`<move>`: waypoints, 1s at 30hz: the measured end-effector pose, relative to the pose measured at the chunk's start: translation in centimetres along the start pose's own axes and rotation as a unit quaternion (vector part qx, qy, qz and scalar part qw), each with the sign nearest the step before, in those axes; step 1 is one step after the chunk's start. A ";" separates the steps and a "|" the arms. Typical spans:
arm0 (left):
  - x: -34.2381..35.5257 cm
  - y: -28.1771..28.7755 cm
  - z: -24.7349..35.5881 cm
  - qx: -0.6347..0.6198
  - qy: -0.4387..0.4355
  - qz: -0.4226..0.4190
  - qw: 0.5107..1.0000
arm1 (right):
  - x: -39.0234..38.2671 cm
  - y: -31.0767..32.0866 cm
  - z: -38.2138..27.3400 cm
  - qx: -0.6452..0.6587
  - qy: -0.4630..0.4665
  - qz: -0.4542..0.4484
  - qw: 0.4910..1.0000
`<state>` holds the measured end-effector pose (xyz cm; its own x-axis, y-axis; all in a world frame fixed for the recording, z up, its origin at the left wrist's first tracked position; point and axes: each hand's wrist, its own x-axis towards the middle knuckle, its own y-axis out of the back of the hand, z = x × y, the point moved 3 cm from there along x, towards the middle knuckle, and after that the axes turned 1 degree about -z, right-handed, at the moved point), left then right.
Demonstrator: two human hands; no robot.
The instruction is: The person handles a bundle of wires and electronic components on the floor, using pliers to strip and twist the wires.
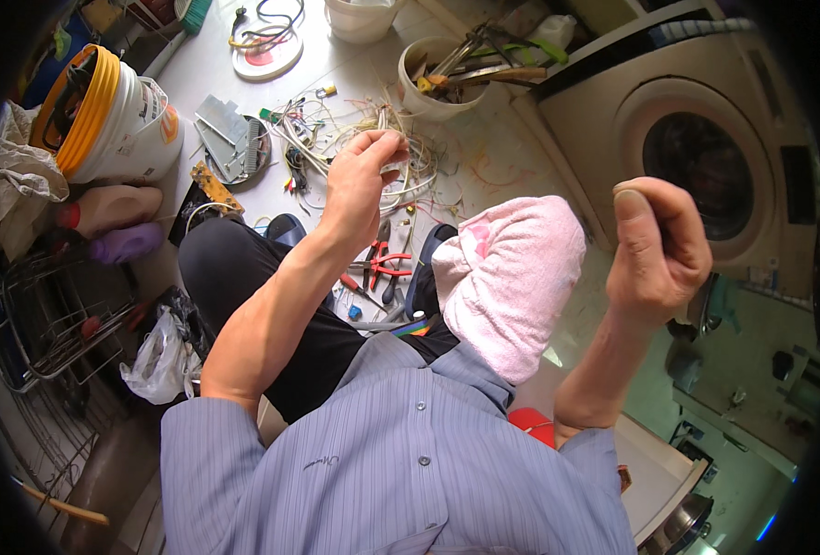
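My left hand is raised above the floor in front of me, thumb and fingertips pinched together. Whatever it pinches, if anything, is too small to make out. Higher up at the right, my right hand is closed, its thumb pressed against the curled fingers; what they hold cannot be seen. Beyond and below my left hand lies a tangle of pale wires with small connectors. Red-handled pliers and a red screwdriver lie between my feet. A pink towel covers my right knee.
A washing machine stands at the right. A bucket of scraps is at the back, and a white bucket with yellow rims at the left. Metal plates, bottles and a wire rack fill the left side.
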<state>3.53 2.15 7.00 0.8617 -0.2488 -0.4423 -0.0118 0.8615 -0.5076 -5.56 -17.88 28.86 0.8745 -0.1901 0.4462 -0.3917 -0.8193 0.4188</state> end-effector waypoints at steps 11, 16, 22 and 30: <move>3.7 1.9 -5.4 0.159 0.000 0.050 0.986 | 2.3 3.4 -2.9 0.000 0.110 0.048 0.993; 8.4 5.9 -12.8 0.334 0.059 0.098 0.936 | 3.6 6.7 -4.6 -0.044 0.180 0.100 0.978; 6.1 9.3 -20.1 0.479 0.094 0.148 0.860 | 5.6 7.5 -8.8 -0.101 0.292 0.065 0.949; 3.1 2.8 -21.6 0.489 -0.113 -0.107 0.858 | 7.6 8.8 -10.2 0.106 0.168 -0.045 0.979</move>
<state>-4.79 -5.72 -11.76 0.8689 -0.4506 -0.2049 0.4950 0.7936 0.3537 -5.25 -21.04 43.98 0.7446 0.0476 0.6658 -0.2178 -0.9255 0.3098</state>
